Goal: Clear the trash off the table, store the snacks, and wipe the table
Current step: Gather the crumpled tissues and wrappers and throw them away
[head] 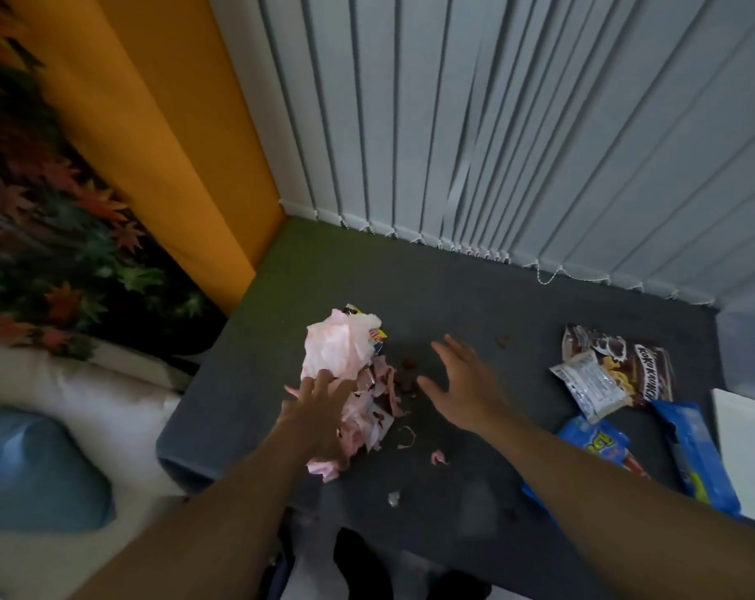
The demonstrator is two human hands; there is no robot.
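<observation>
Likely office: vertical blinds (496, 123), carpet floor (306, 253).

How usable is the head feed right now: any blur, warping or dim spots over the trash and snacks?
Head view: dim, flat light; wide-angle bends the blinds; left hand on the pink trash pile is motion-smeared; the brown cereal bag print reads partly.

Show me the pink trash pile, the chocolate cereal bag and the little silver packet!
pink trash pile (336, 348): head view, on the crumpled pink top.
chocolate cereal bag (650, 365): head view, on its brown front.
silver packet (592, 385): head view, on its middle.
</observation>
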